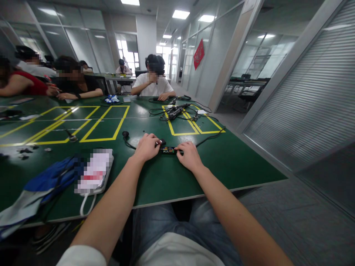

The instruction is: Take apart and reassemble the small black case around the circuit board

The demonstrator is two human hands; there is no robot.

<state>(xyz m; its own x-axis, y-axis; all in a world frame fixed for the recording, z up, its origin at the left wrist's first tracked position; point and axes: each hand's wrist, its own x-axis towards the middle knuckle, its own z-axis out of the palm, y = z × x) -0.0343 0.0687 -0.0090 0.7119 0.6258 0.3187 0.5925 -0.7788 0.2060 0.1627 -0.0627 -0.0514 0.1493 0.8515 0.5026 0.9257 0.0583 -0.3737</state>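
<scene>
A small, narrow black device [168, 150] with colourful parts showing on its upper face, perhaps an opened casing with a circuit board, lies on the green table between my hands. My left hand [148, 147] grips its left end, fingertips curled down. At those fingertips sits a small dark piece [162, 142]; whether it is joined to the device cannot be made out. The right end is held by my right hand [190, 154], thumb and fingers closed on it. A black cable [208, 138] runs off to the right, and a cable with a black plug [125, 135] lies left of my left hand.
A phone-like white item [95, 170] with a white cable lies left of my left forearm, beside blue and grey gloves [41, 184]. Black tools and tangled cables [177, 112] lie farther back among yellow tape outlines [104, 140]. Several people sit around the green table [235, 162].
</scene>
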